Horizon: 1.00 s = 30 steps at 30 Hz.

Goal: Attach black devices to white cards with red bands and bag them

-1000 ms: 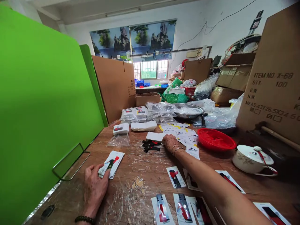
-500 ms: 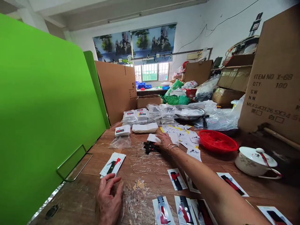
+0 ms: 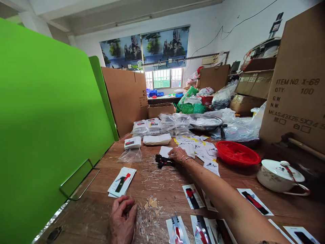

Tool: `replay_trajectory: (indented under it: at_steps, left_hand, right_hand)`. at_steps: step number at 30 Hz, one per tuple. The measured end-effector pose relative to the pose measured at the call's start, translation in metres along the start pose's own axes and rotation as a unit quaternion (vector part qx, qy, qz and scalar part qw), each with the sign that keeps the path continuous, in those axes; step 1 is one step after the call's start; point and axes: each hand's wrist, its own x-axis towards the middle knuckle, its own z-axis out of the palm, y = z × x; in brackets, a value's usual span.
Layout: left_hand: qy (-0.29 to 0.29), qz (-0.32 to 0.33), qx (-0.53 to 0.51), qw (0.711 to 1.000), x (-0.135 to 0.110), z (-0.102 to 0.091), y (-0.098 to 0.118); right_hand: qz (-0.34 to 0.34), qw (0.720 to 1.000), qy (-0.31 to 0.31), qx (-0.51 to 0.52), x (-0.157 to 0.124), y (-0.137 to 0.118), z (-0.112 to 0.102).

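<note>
My right hand (image 3: 177, 155) reaches across the table onto the white cards (image 3: 165, 151), fingers bent down and closed at their edge; its fingertips are partly hidden. Just in front of it lies a small heap of black straps (image 3: 164, 161) with bits of red. My left hand (image 3: 123, 218) rests on the table with half-curled fingers and a gap to the thumb, holding nothing. Beyond its fingertips is a stack of printed cards (image 3: 122, 182), the top one bearing a black and red piece. More such cards (image 3: 193, 196) are spread under and beside my right forearm.
A red plastic basket (image 3: 237, 153) and a lidded white pot (image 3: 281, 176) stand at the right. Bagged card packs (image 3: 147, 126) and a metal pan (image 3: 206, 122) are at the back. A green partition (image 3: 56, 118) and wire stand (image 3: 80, 179) border the left.
My left hand has drawn back slightly from the card stack and its fingers have curled. My right hand stays at the white cards, its fingers bent a little more.
</note>
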Motion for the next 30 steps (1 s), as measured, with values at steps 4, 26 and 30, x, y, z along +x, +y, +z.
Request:
replay_trajectory:
  at_steps: [4,26,30]
  left_hand:
    - [-0.008,-0.004,0.011,1.000,0.000,-0.001,-0.002]
    - [0.015,-0.023,-0.049,0.998,0.004,-0.001,0.001]
    - [0.012,-0.129,-0.176,0.976,-0.002,0.006,0.028]
  right_hand:
    - [0.005,1.000,-0.010,-0.023,-0.003,-0.007,-0.003]
    - [-0.009,0.971,0.158,0.179,-0.018,-0.032,-0.028]
    - [-0.085,0.920,0.084,0.372,-0.064,-0.077,-0.027]
